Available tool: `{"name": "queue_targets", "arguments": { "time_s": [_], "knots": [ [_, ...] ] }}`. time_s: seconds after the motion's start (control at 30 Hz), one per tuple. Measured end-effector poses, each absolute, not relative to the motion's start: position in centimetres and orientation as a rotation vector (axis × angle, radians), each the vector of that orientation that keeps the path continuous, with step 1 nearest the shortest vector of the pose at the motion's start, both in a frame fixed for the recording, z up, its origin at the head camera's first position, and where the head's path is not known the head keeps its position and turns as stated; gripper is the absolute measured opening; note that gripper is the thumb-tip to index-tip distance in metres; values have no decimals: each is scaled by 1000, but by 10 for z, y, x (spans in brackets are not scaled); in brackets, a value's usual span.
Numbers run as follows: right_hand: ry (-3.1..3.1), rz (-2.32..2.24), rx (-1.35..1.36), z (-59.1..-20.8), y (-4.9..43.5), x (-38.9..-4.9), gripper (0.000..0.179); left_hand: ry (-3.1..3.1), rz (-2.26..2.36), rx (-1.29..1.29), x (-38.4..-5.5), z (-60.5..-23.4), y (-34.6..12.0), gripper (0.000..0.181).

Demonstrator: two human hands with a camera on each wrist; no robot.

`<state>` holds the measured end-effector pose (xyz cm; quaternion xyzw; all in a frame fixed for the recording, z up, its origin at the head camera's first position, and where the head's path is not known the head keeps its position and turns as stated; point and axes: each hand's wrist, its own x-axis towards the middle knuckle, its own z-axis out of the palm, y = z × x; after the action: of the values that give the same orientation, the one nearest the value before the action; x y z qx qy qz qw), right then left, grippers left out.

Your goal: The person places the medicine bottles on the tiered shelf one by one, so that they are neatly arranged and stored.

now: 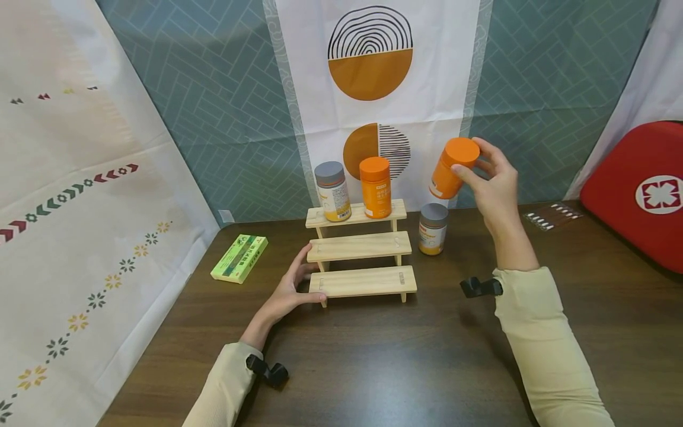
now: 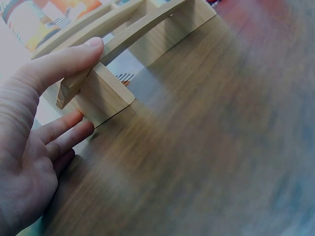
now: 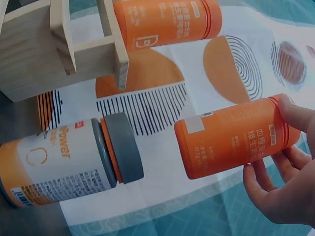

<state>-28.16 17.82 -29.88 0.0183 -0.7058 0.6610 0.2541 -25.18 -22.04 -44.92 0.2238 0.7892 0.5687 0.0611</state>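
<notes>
My right hand [image 1: 497, 184] grips an orange supplement bottle [image 1: 449, 169] near its cap, holding it tilted in the air right of a three-step wooden display rack [image 1: 363, 281]. The fingers and thumb close round the cap end in the right wrist view. At the rack's left end, my left hand [image 1: 288, 290] holds the frame, thumb on the lowest step's front edge and fingers along the side. On the top step stand a grey-capped bottle [image 1: 333, 193] and a second orange bottle [image 1: 376, 188]. Another grey-capped bottle [image 3: 64, 162] stands on the table beside the rack, below the raised bottle.
A green-yellow box [image 1: 239, 258] lies left of the rack on the dark wooden table [image 1: 373, 367]. At the far right is a red case [image 1: 635, 196] with a white emblem, and a blister pack [image 1: 553, 216] lies near it. Patterned cloth hangs behind.
</notes>
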Motion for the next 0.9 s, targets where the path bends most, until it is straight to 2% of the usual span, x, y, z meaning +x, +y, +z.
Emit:
{"name": "queue_targets", "arguments": {
  "time_s": [0.9],
  "knots": [
    [-2224,1651,314,-289,149,-262,55,2387,1718,673,-251,-448,-220,106]
  ]
}}
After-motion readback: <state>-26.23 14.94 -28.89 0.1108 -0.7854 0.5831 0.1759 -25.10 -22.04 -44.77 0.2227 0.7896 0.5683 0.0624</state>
